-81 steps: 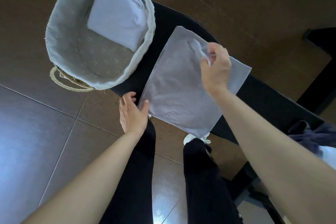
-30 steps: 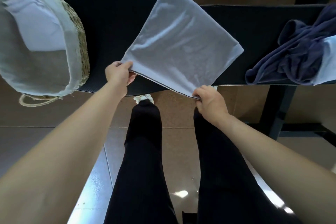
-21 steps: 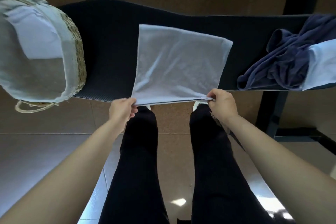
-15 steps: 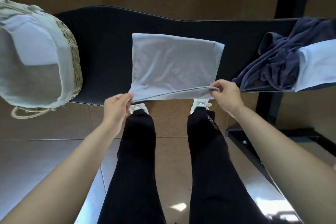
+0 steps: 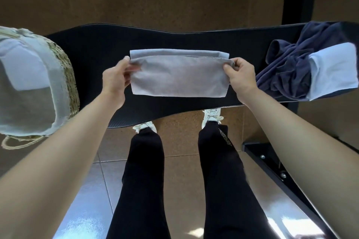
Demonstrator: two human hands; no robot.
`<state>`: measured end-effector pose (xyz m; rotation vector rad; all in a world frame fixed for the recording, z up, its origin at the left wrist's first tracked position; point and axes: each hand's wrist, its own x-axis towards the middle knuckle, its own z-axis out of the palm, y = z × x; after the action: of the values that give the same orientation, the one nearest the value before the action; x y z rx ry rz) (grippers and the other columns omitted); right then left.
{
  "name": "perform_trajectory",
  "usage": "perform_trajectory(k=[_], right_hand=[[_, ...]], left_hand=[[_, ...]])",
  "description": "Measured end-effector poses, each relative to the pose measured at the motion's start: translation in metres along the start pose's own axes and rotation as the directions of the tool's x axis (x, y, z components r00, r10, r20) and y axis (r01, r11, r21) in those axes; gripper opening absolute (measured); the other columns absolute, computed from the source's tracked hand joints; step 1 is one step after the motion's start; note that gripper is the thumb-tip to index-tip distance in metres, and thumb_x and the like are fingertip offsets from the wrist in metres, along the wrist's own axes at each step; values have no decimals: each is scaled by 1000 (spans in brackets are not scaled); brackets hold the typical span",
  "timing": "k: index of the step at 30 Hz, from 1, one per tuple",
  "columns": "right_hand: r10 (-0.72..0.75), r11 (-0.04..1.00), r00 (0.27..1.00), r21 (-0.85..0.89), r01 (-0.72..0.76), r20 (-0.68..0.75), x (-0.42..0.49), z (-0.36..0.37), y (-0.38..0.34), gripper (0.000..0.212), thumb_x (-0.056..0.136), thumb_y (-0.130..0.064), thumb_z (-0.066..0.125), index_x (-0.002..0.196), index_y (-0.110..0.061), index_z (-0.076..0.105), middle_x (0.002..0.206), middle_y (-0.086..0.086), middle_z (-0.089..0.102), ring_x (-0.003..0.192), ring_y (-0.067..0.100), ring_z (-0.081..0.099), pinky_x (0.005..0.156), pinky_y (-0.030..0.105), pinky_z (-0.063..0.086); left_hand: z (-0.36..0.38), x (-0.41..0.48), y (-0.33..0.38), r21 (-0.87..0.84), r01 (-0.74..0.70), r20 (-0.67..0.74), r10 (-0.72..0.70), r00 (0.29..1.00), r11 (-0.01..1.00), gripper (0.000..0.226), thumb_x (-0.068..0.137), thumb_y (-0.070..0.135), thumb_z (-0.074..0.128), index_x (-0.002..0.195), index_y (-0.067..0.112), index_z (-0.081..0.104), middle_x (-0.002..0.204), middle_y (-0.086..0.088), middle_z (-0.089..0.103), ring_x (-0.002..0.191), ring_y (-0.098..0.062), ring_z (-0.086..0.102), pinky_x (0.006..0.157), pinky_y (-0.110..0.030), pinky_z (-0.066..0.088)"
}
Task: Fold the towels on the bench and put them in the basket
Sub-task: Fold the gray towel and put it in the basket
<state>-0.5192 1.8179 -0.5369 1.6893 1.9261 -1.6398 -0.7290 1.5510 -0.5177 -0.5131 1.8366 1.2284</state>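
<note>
A light grey towel lies on the black bench, its near half doubled over the far half. My left hand pinches the left corner of the folded-over edge and my right hand pinches the right corner. That edge stops a little short of the towel's far edge. At the left end of the bench stands a woven basket with a pale cloth liner. A folded white towel lies inside it.
A crumpled dark blue towel and a pale blue one are heaped at the bench's right end. My legs and white shoes stand close against the bench's front edge. A black frame runs along the floor at the right.
Both hands carried the towel's near edge away from me, from the bench's front edge over onto its far half. The towel now shows as a narrow band.
</note>
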Motion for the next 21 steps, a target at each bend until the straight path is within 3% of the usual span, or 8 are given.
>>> perform_trajectory(k=[4, 7, 9, 11, 14, 17, 19, 21], right_hand=[[-48, 996, 997, -80, 43, -61, 13, 7, 0, 8, 100, -18, 62, 95, -13, 65, 87, 2, 64, 78, 11, 55, 73, 28, 48], [-89, 987, 989, -143, 72, -116, 19, 10, -1, 11, 100, -20, 61, 91, -14, 63, 75, -8, 56, 68, 3, 47, 67, 20, 42], [-122, 978, 979, -185, 91, -166, 22, 11, -3, 11, 99, -20, 60, 91, -14, 61, 72, -11, 52, 66, 3, 45, 67, 20, 41], [-138, 974, 967, -207, 93, -215, 25, 12, -4, 7, 99, -20, 59, 99, -14, 63, 80, -10, 56, 71, 4, 50, 73, 24, 46], [-224, 939, 953, -306, 156, -203, 25, 13, -5, 32, 94, -17, 64, 126, -16, 58, 114, -1, 56, 96, 11, 57, 91, 27, 51], [-390, 763, 920, -572, 301, -37, 26, 12, -4, 64, 86, -17, 71, 144, -17, 46, 139, 8, 48, 121, 24, 48, 101, 29, 45], [-395, 671, 916, -661, 336, 65, 28, 13, -5, 72, 83, -20, 72, 149, -17, 43, 142, 8, 48, 123, 29, 45, 104, 37, 44], [-360, 643, 929, -698, 316, 88, 30, 15, -6, 71, 84, -21, 72, 149, -16, 43, 138, 10, 50, 122, 32, 44, 104, 40, 42]], left_hand=[[13, 5, 1, 45, -8, -43, 10, 999, 999, 21, 96, 29, 67, 88, 14, 79, 100, -5, 76, 91, -21, 70, 81, -34, 56], [16, 8, -1, 131, -82, -77, 93, 993, 988, 8, 88, 19, 72, 89, 20, 80, 97, -1, 76, 97, -23, 72, 90, -43, 58], [17, 11, -4, 218, -144, -81, 165, 983, 965, 19, 83, 19, 70, 100, 24, 80, 108, 1, 75, 109, -23, 70, 99, -43, 56], [20, 13, -9, 380, -203, -33, 232, 972, 903, 38, 84, 16, 70, 121, 21, 73, 123, 3, 64, 109, -14, 65, 97, -31, 56], [25, 11, -19, 755, -261, -6, 404, 915, 601, 56, 81, 13, 72, 134, 20, 59, 135, -4, 43, 115, -21, 51, 88, -29, 52], [38, 4, -26, 887, -423, 216, 646, 732, 182, 51, 77, 12, 72, 127, 17, 63, 134, -16, 51, 115, -39, 50, 90, -45, 51], [54, 1, -30, 821, -570, 455, 599, 658, 2, 52, 79, 16, 74, 131, 19, 65, 140, -13, 55, 123, -40, 50, 93, -48, 49], [71, -1, -34, 779, -617, 593, 454, 665, -114, 65, 82, 27, 77, 144, 22, 57, 157, -9, 45, 141, -37, 41, 105, -50, 45]])
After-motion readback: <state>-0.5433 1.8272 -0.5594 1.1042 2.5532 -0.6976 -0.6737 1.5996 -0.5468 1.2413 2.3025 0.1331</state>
